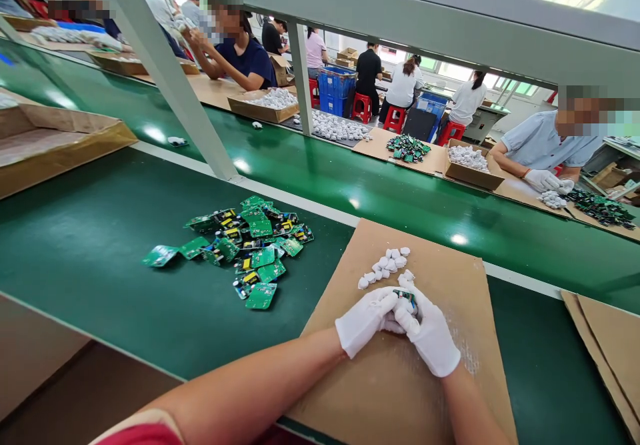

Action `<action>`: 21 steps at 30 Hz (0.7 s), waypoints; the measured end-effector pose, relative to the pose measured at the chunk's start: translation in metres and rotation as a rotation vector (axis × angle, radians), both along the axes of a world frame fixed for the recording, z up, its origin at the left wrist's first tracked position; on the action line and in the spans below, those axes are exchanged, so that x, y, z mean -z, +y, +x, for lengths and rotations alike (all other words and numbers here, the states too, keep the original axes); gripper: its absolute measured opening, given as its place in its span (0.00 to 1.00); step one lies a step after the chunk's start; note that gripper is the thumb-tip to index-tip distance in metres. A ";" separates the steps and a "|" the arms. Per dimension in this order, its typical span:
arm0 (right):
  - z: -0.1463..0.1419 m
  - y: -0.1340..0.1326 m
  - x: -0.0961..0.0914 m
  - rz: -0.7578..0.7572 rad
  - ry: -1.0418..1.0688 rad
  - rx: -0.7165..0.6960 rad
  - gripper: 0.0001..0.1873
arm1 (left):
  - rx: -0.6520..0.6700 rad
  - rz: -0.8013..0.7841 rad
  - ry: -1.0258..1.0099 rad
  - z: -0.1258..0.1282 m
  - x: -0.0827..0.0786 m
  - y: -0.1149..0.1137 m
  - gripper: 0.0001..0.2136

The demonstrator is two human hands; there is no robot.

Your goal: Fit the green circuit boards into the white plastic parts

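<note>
Both my hands wear white gloves and meet over a sheet of brown cardboard (400, 378) on the green bench. My left hand (364, 319) and my right hand (431, 333) are closed together around a small green circuit board (404, 294) set in a white plastic piece. Just beyond my fingers lies a small heap of white plastic shells (386, 266). A pile of loose green circuit boards (245, 248) is spread on the green surface to my left.
A slanted grey frame post (170, 78) crosses the bench. A cardboard box (55, 141) sits far left, more cardboard (607, 345) at right. Across the green conveyor (350, 178), several other people work at boxes of white parts and green boards.
</note>
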State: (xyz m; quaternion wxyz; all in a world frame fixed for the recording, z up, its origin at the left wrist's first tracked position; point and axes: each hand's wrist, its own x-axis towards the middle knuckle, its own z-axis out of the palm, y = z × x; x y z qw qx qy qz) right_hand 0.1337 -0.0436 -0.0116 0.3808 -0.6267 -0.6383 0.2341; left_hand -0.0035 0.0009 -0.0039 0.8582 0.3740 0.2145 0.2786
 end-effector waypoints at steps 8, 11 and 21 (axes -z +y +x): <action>-0.001 0.000 0.004 0.038 -0.103 0.044 0.23 | -0.026 0.040 0.077 0.000 0.000 -0.002 0.15; 0.003 0.002 0.003 -0.049 0.176 -0.041 0.23 | -0.027 -0.017 0.061 0.001 0.002 0.001 0.18; 0.000 0.004 0.000 -0.191 0.423 -0.041 0.22 | -0.064 0.096 0.206 0.003 -0.002 -0.001 0.20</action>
